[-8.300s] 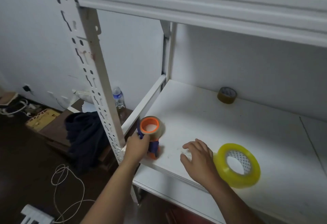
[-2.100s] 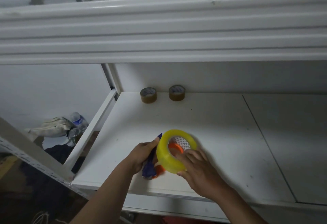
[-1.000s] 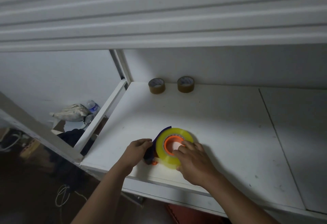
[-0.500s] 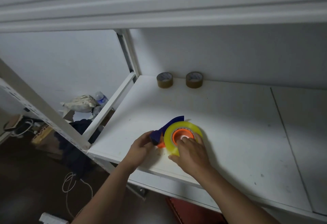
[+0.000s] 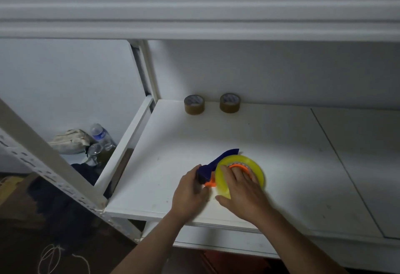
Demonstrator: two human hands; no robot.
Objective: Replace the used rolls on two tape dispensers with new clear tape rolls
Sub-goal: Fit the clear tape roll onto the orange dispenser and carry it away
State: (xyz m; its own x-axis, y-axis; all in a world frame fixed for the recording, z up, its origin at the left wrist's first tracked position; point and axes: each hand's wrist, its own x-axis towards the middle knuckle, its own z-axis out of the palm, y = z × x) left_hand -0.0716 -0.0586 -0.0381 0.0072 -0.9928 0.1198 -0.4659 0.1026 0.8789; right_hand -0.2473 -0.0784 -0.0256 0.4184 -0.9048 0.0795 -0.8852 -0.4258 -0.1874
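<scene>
A blue and orange tape dispenser [image 5: 216,162] lies on the white shelf [image 5: 281,154] near its front edge. A yellowish clear tape roll [image 5: 256,168] sits around the dispenser's orange hub. My left hand [image 5: 191,189] grips the dispenser's blue handle. My right hand [image 5: 242,191] presses flat on the roll and hub, fingers spread over them and thumb below the roll. Two small brown used rolls [image 5: 194,104] [image 5: 229,102] stand at the back of the shelf against the wall.
An upper shelf edge [image 5: 194,13] overhangs close above. A slanted perforated white post [image 5: 49,165] stands at the left. On the floor to the left lie a water bottle [image 5: 100,134], a pale bag [image 5: 69,141], dark cloth and a cord.
The clear roll, held over the dispenser earlier, has gone down onto the orange hub. My right hand now presses flat on it; my left hand still holds the handle.
</scene>
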